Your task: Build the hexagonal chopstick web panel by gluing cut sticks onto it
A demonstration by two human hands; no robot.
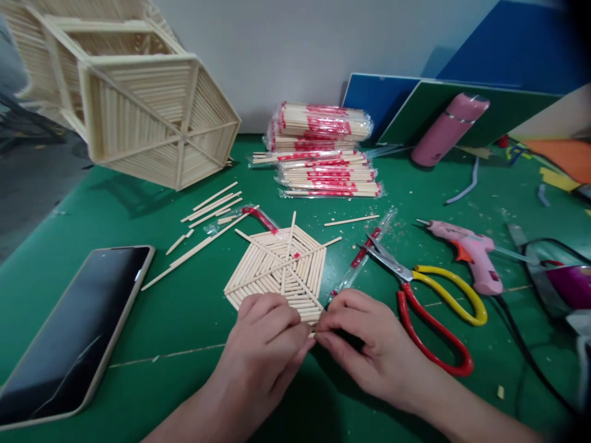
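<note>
A hexagonal panel of wooden sticks (258, 267), laid in rings with crossing spokes, lies flat before me. At its near edge my left hand (268, 338) is closed, its fingers pinching a short wooden stick (312, 335) that is mostly hidden. My right hand (369, 338) pinches the right end of that stick with thumb and forefinger, close to the panel's near right corner. Just right of the panel lie scissors (406, 275) with one yellow and one red handle, blades partly apart. Their tips rest near an emptied plastic wrapper (357, 261).
A large wooden-stick lantern-like frame (180, 132) stands back left, beyond loose sticks (212, 206). A phone (78, 332) lies left. Packs of chopsticks (323, 151) are piled behind. At right are a pink glue gun (471, 252) with its cord and a pink bottle (447, 132).
</note>
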